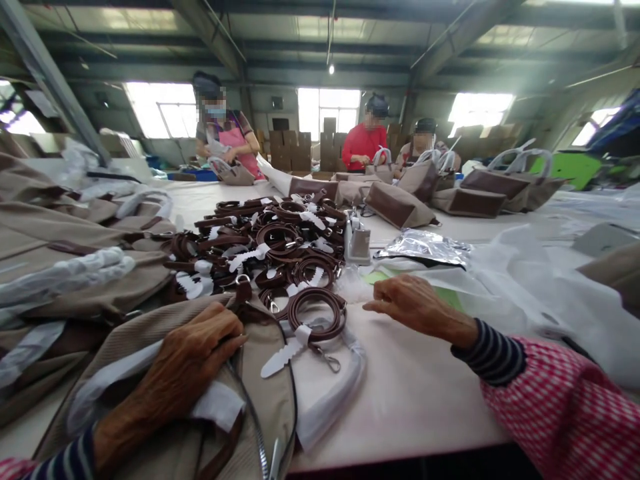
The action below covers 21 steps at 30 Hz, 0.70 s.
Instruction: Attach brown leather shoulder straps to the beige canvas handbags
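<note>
My left hand [193, 357] is closed on the upper edge of a beige bag [265, 360], whose zipper runs down its near side. White wrapping covers the bag's handle [120, 373]. Over the table to the right, my right hand [413, 303] has its fingers curled, thumb and forefinger close together; whether it holds something small cannot be made out. Between the hands lies a coiled brown strap [317, 313] with a metal clip and a white paper tag [285, 353]. Behind it rises a pile of similar coiled straps [270, 233].
More beige bags [65, 280] are heaped at the left. Clear plastic sheets [540, 287] and a silver packet [423, 247] lie at the right. Finished-looking bags [405, 193] line the far side of the table [400, 400], with several people [365, 140] behind it.
</note>
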Tool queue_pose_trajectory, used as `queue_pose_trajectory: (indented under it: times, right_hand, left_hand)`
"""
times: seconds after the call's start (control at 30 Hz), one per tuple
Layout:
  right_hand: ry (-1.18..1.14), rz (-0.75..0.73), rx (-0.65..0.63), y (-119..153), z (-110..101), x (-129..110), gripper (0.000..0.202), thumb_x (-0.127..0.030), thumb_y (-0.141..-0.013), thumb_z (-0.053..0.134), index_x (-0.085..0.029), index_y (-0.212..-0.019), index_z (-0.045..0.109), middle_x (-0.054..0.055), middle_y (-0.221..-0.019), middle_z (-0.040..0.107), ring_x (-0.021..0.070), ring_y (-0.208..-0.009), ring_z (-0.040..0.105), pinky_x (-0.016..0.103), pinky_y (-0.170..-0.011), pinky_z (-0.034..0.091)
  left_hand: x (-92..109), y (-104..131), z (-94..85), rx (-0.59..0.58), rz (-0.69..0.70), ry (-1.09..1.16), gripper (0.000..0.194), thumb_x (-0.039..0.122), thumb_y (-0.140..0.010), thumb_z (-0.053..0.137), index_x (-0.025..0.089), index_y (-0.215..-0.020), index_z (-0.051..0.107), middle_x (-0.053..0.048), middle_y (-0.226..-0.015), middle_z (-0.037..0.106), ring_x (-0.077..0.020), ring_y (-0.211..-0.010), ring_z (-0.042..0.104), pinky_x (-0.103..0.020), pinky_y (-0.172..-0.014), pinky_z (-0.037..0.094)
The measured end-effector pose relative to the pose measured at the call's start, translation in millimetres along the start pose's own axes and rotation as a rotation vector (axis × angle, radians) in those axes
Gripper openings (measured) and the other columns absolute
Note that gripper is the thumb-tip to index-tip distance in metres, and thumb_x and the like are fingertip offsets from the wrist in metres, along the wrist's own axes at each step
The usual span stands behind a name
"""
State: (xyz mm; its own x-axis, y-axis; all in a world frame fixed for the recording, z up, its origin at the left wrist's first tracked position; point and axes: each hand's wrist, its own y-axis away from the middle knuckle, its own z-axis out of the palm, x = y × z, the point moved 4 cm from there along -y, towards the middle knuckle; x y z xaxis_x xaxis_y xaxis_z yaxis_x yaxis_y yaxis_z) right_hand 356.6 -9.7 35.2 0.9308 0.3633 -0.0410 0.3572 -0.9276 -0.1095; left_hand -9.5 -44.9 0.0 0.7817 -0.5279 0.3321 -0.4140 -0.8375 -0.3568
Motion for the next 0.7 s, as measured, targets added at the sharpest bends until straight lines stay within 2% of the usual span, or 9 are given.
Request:
queue_pose_trajectory:
  times: [0.13, 0.23, 0.3, 0.4, 0.53, 0.6, 0.7]
  right_hand:
    - [0.074, 0.091, -0.031, 2, 10, 0, 0.027, -0.03, -0.099, 0.06, -0.016, -0.076, 0.065, 0.005, -0.074, 0.063, 0.016, -0.068, 0.051, 0.031, -0.061, 0.019]
    - [-0.045, 0.118, -0.02, 11, 12, 0, 0.027, -0.022, -0.093, 0.059, -0.017, -0.067, 0.054, 0.001, -0.066, 0.054, 0.0132, -0.062, 0.044, 0.03, -0.061, 0.022]
    - [-0.158, 0.126, -0.045, 28, 11, 1, 0.027, -0.02, -0.087, 0.059, -0.018, -0.063, 0.047, -0.002, -0.061, 0.046, 0.0119, -0.059, 0.039, 0.029, -0.059, 0.023]
    - [-0.298, 0.15, -0.156, 65, 10, 5, 0.028, -0.024, -0.084, 0.058, -0.019, -0.061, 0.043, -0.004, -0.059, 0.042, 0.0116, -0.058, 0.038, 0.029, -0.057, 0.023]
    - [-0.356, 0.172, -0.297, 98, 2, 13, 0.031, -0.035, -0.088, 0.061, -0.018, -0.063, 0.051, -0.003, -0.061, 0.048, 0.013, -0.06, 0.044, 0.029, -0.058, 0.026]
    - [-0.417, 0.145, -0.319, 97, -5, 15, 0.035, -0.044, -0.089, 0.063, -0.018, -0.067, 0.057, -0.002, -0.064, 0.052, 0.0136, -0.062, 0.047, 0.028, -0.059, 0.029]
    - [-0.449, 0.102, -0.186, 73, -19, 16, 0.042, -0.055, -0.093, 0.061, -0.018, -0.072, 0.062, -0.001, -0.069, 0.055, 0.014, -0.065, 0.048, 0.027, -0.06, 0.031]
  left_hand:
    - [-1, -1, 0.2, -0.01, -0.007, -0.004, 0.033, 0.044, -0.1, 0.05, 0.021, -0.081, 0.062, -0.004, -0.09, 0.062, -0.0217, -0.081, 0.06, -0.034, -0.076, 0.045]
    - [-1, -1, -0.3, -0.026, -0.023, 0.002, 0.034, 0.045, -0.1, 0.05, 0.021, -0.081, 0.063, -0.004, -0.091, 0.062, -0.0215, -0.082, 0.06, -0.034, -0.076, 0.045]
    - [-1, -1, -0.9, -0.022, -0.027, 0.007, 0.033, 0.045, -0.1, 0.049, 0.021, -0.082, 0.063, -0.004, -0.091, 0.062, -0.0217, -0.082, 0.059, -0.034, -0.076, 0.045]
    - [0, -2, -1.4, -0.006, -0.03, 0.007, 0.033, 0.046, -0.099, 0.05, 0.021, -0.082, 0.064, -0.005, -0.091, 0.062, -0.0222, -0.082, 0.059, -0.035, -0.077, 0.044]
    - [1, -3, -0.7, -0.004, -0.042, 0.003, 0.035, 0.049, -0.097, 0.05, 0.022, -0.081, 0.064, -0.004, -0.091, 0.063, -0.0222, -0.081, 0.059, -0.035, -0.077, 0.044]
    - [0, -3, -0.7, -0.005, -0.048, 0.002, 0.035, 0.049, -0.097, 0.05, 0.022, -0.08, 0.064, -0.004, -0.091, 0.063, -0.0222, -0.081, 0.059, -0.034, -0.077, 0.045]
    - [1, -3, -1.2, -0.007, -0.039, -0.002, 0.034, 0.048, -0.097, 0.05, 0.022, -0.08, 0.064, -0.004, -0.091, 0.063, -0.022, -0.081, 0.059, -0.034, -0.076, 0.045]
